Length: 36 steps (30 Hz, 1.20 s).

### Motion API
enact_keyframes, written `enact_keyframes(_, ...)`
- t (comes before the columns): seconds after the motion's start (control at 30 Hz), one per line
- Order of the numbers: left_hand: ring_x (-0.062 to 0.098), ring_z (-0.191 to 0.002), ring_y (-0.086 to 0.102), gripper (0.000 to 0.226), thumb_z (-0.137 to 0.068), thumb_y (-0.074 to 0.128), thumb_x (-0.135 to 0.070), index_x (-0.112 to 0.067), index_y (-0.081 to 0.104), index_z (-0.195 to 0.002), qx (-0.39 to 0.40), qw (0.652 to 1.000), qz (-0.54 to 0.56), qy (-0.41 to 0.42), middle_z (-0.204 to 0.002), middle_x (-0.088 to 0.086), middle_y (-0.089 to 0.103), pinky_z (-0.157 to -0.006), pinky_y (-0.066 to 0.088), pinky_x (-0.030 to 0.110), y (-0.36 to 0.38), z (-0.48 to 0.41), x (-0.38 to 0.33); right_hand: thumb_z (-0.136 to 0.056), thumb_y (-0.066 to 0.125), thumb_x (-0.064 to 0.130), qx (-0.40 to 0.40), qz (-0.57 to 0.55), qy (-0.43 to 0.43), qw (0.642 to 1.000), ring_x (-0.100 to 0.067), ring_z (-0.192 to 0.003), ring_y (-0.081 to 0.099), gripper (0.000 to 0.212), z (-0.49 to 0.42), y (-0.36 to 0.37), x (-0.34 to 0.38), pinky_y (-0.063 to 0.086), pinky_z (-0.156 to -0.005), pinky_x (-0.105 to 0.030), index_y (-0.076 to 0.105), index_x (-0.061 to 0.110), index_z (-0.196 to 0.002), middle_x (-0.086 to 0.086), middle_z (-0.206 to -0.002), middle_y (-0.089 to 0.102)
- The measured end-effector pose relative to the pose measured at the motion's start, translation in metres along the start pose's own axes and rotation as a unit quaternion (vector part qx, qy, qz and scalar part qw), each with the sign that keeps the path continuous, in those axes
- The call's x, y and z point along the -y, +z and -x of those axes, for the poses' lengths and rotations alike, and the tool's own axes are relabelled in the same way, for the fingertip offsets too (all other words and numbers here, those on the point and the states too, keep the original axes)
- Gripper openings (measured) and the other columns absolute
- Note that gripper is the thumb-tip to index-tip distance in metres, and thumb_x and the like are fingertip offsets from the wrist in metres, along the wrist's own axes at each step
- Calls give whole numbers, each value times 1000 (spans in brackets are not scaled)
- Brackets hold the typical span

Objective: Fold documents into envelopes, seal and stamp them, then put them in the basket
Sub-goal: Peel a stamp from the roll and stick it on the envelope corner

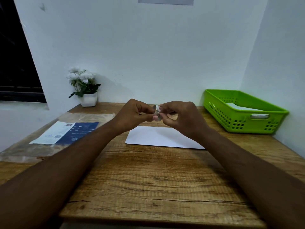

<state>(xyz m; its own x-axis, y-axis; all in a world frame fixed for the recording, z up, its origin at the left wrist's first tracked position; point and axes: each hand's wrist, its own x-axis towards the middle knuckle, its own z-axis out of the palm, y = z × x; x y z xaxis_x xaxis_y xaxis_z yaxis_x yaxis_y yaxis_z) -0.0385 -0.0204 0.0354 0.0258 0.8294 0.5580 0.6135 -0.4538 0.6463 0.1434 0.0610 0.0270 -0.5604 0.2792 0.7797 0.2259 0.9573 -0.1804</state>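
Left hand (135, 113) and right hand (179, 116) are both pinching a small silvery piece (157, 111) in mid-air — stamp or tape, I cannot tell which. The envelope (158, 138) is lying just below the fingertips at mid-table (148, 179), long axis running left-right, right hand nearer — the basket (219, 111) is sitting at the far-right corner.

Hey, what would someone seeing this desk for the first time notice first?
Both hands meet above the middle of the table: the left hand and right hand pinch a small pale item, perhaps a stamp, just over a white envelope. The bright green basket at the far right, with white paper inside, stands out next, then the potted white flowers at the back left.
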Motion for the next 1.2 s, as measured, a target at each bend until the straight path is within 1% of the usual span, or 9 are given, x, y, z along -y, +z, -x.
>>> enact_keyframes(0.13, 5, -68, 69, 16, -76, 76, -9, -11, 75, -92, -13, 1000, 8, -10, -70, -14, 72, -66, 54, 16, 0, 0, 1, -78, 78, 12, 3, -50, 49, 998, -11, -82, 71, 19, 0, -1, 0, 59, -77, -33, 75, 8, -97, -4, -91, 76)
enact_keyframes(0.27, -3, -72, 67, 23, -69, 81, -4, -3, 76, -92, -2, 1000, 1, -17, -79, -10, 73, -66, 47, 8, 0, 0, 1, -78, 77, 7, -10, -100, 94, 990, -10, -81, 71, 13, 0, 3, -1, 60, -77, -34, 75, 10, -90, -4, -91, 75)
enact_keyframes(0.4, -8, -66, 64, 21, -69, 81, 1, 0, 76, -90, -9, 1000, -21, -14, -80, 0, 73, -64, 44, 6, 2, -1, 3, -78, 73, 9, 8, -94, 87, 992, -7, -81, 66, 8, 0, 5, -3, 58, -73, -34, 68, 8, -85, 3, -93, 67)
enact_keyframes(0.5, -4, -64, 66, 22, -70, 79, 2, 1, 75, -92, -14, 1000, -13, -19, -77, -4, 72, -63, 47, 8, 3, -2, 4, -77, 68, 12, 24, -72, 79, 994, -8, -82, 63, 5, 0, 5, -3, 55, -73, -37, 64, 12, -80, 4, -92, 61)
enact_keyframes(0.6, 2, -64, 68, 23, -72, 77, 5, 2, 73, -94, -19, 1000, 7, -24, -77, 0, 72, -62, 51, 12, 3, -2, 2, -77, 65, 16, 19, -55, 73, 996, -9, -80, 61, 7, 0, 6, -3, 54, -72, -37, 61, 12, -79, 2, -89, 58)
enact_keyframes(0.73, 3, -60, 68, 26, -72, 77, 4, -4, 72, -96, -54, 997, 32, -33, -69, -13, 71, -61, 55, 16, 4, -4, 1, -80, 72, 12, -12, -59, 86, 994, -8, -78, 65, 10, 1, 7, -3, 57, -69, -30, 64, 13, -87, 2, -91, 63)
enact_keyframes(0.8, 5, -60, 69, 25, -72, 78, 3, -3, 72, -95, -67, 996, 32, -40, -72, -5, 72, -62, 57, 19, 2, -4, 1, -81, 75, 11, -41, -82, 109, 990, -7, -79, 69, 16, 1, 7, -3, 58, -69, -24, 71, 12, -96, 1, -95, 68)
enact_keyframes(0.93, 13, -66, 71, 23, -72, 78, 0, 2, 73, -95, -80, 995, 30, -44, -83, 12, 74, -64, 60, 28, 2, -4, 4, -81, 77, 11, -70, -82, 107, 988, 0, -74, 67, 14, 0, 8, -1, 52, -66, -10, 76, 9, -94, 1, -91, 70)
enact_keyframes(1.2, 14, -67, 71, 22, -73, 78, -2, 1, 74, -95, -83, 996, 8, -32, -84, 12, 74, -65, 60, 28, 5, -6, 5, -79, 80, 12, -56, -106, 165, 979, -1, -72, 68, 8, -1, 9, -3, 49, -62, -9, 77, 12, -86, 2, -84, 72)
